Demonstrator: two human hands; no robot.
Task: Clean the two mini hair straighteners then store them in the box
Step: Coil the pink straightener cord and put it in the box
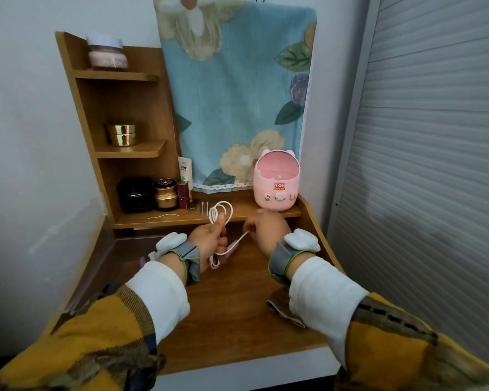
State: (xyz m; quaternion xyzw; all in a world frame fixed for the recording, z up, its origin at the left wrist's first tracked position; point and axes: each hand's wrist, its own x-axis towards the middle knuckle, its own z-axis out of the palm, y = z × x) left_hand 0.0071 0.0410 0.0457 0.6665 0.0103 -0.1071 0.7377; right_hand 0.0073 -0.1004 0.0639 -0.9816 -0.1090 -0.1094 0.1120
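Straightener (229, 247), small and pink, lies slanted in the left hand (209, 241), which is clenched around it and the looped white cord (220, 213) rising above the fist. Right hand (268, 230) pinches the cord's free run. Pink box (275, 182) stands behind on the shelf (181, 218).

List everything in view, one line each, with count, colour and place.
Jar: 1, pink, top shelf.
Gold jar: 1, middle shelf.
Black box: 1, lower ledge, left.
Tube: 1, white, ledge.
Pink box: 1, open, ledge right.
Floral cloth: 1, blue, hanging behind.
Cord: 1, white, looped in left grip.
Mini straightener: 1, pink, below left hand.
Left hand: holds cord loops.
Right hand: pinches cord.
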